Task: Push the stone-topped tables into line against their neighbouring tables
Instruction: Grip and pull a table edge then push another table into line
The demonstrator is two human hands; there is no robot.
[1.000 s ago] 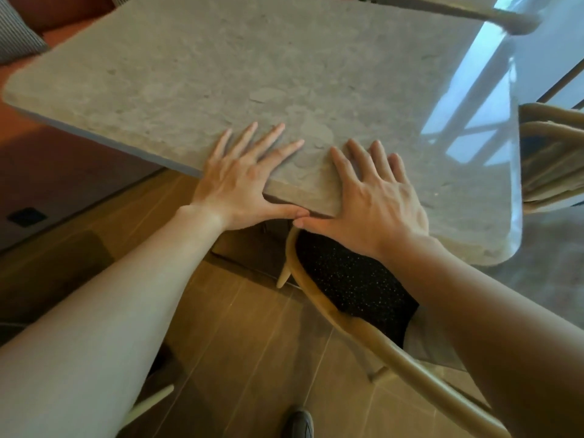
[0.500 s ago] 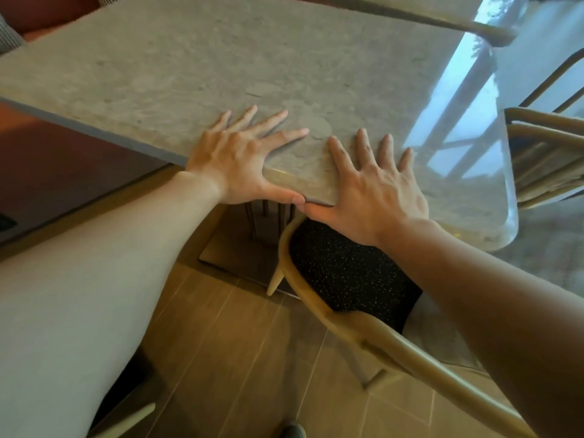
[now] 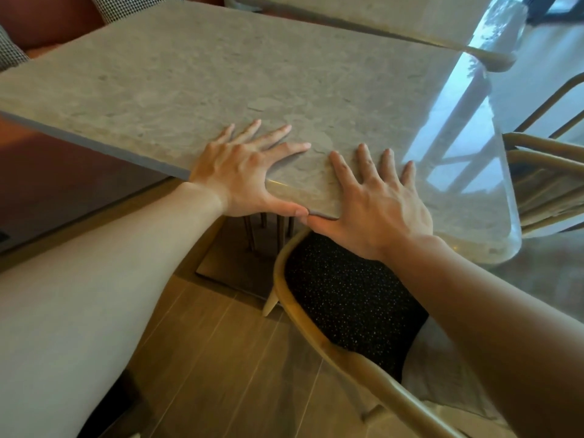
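Palms flat on the stone worktop's (image 3: 221, 74) near edge, left hand (image 3: 240, 172) and right hand (image 3: 373, 207) spread their fingers, thumbs along the rim. Push evenly (chair (image 3: 347, 352) underneath) toward the neighbouring worktop (image 3: 379, 17) beyond; a gap seemingly shows between.

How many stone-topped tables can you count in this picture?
2. The near table lies under the left hand and right hand; the far table sits beyond it, top right, partly cropped. More may be hidden.

Stone tables (image 3: 221, 77): 2 were counted.
Hands (image 3: 243, 172): 2 were seen, L & R.
Chairs (image 3: 347, 295): 2 were seen.
Chk'd cushions (image 3: 132, 4): 2 were seen.
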